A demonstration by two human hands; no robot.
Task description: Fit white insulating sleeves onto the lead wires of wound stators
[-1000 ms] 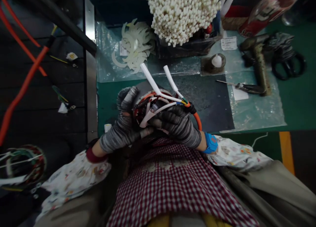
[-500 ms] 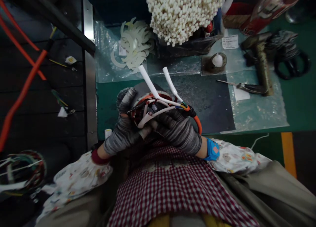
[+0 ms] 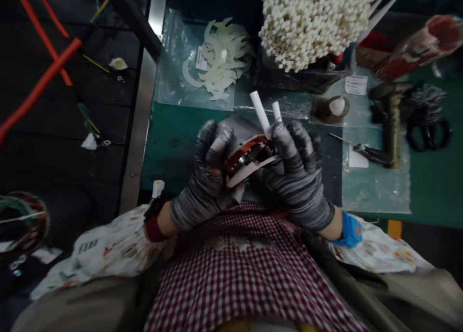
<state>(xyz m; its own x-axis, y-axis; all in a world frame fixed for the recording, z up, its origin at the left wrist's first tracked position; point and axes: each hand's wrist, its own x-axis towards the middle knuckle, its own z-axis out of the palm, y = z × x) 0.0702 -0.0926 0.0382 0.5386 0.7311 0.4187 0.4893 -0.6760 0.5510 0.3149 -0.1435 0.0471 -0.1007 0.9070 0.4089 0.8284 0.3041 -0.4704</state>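
Head view: with curved fingers of left hand (image 3: 204,180), holds wound core (image 3: 246,152) by its left side, at near edge of green bench (image 3: 171,146). Keeps right hand (image 3: 298,180) at core's right side, with bent fingers near white sleeves (image 3: 259,109); cannot tell whether pinching anything. Farther off, at left: pale curved strips (image 3: 224,59).

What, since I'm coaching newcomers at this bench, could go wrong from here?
The round part between the left hand and right hand might slip or turn if its support eases. The white tubes poke up close to the right hand's fingers and could get snagged. The thin tool has its narrow tip toward the hands, so reaching right might meet it.
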